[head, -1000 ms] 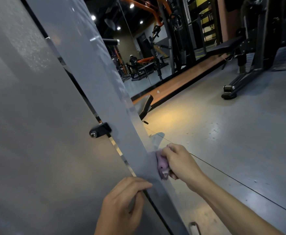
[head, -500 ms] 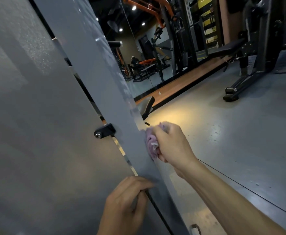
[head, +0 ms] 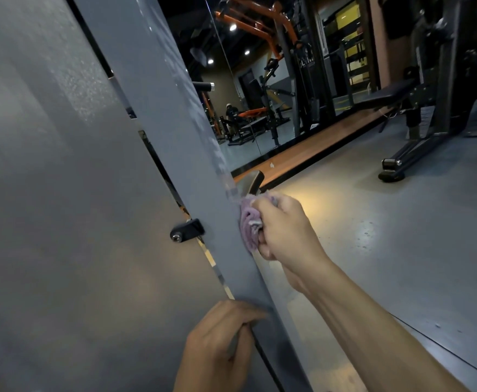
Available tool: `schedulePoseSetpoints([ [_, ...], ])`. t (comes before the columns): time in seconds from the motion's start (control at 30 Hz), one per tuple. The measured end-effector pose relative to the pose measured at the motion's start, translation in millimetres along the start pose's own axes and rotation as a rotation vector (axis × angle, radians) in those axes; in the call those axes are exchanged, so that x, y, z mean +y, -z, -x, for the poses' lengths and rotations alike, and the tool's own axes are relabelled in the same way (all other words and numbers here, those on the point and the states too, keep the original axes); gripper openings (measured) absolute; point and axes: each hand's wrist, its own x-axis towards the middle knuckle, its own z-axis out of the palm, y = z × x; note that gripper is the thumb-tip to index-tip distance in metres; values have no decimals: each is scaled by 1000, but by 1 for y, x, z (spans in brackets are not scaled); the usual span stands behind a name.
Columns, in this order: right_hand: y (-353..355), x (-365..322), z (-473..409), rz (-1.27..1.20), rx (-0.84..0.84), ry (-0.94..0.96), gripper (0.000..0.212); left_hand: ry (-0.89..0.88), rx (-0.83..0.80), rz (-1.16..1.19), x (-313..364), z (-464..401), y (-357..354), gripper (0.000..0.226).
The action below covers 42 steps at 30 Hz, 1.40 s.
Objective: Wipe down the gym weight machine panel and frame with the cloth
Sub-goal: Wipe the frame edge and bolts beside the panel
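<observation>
A grey weight machine panel (head: 62, 222) fills the left of the head view. Beside it a grey frame upright (head: 175, 137) runs diagonally from top left to bottom right. My right hand (head: 285, 230) grips a bunched purple cloth (head: 250, 224) and presses it against the upright's right edge, at mid height. My left hand (head: 220, 346) sits lower down, its fingers curled round the upright's left edge at the gap between panel and frame. A black bracket with a bolt (head: 186, 230) joins panel and upright just left of the cloth.
Grey gym floor (head: 401, 250) spreads to the right. A black bench machine (head: 418, 120) stands at the far right, its foot (head: 390, 168) on the floor. A wall mirror (head: 254, 108) behind shows orange and black equipment. A dark pad (head: 253, 181) sits just above the cloth.
My right hand has slid the cloth up along the upright's right edge. My left hand has kept its hold lower on the frame.
</observation>
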Motion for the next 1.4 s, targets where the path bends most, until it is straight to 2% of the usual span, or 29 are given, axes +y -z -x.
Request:
schedulePoseSetpoints([
  [0.23, 13, 22, 7, 133, 30, -28, 28, 9, 193, -116, 6, -17, 31, 28],
  [0.37, 29, 23, 13, 263, 142, 218, 16, -9, 307, -247, 17, -40, 59, 23],
  [0.43, 35, 26, 19, 258, 193, 321, 11, -5, 306, -295, 20, -54, 72, 25],
  [0.5, 34, 37, 29, 286, 189, 364, 18, 16, 256, -345, 17, -68, 79, 34],
  [0.6, 20, 62, 49, 344, 83, 402, 39, 13, 191, -444, 1, -80, 82, 48],
  [0.7, 9, 83, 65, 340, 118, 479, 57, -3, 178, -501, -13, -80, 74, 53],
  [0.77, 5, 88, 69, 343, 151, 530, 58, -14, 182, -522, -19, -77, 68, 56],
  [0.87, -7, 78, 63, 322, 191, 610, 68, -36, 197, -538, -27, -77, 63, 62],
  [1.0, -26, 48, 42, 294, 98, 857, 78, -47, 209, -548, -32, -77, 60, 62],
  [1.13, -29, 29, 42, 177, -7, 834, 73, -49, 242, -538, -33, -77, 55, 55],
  [1.3, -12, 79, 47, 316, 32, 766, 79, -37, 247, -570, -34, -78, 53, 59],
  [1.4, -14, 61, 47, 266, 1, 734, 87, -36, 247, -581, -34, -77, 52, 59],
])
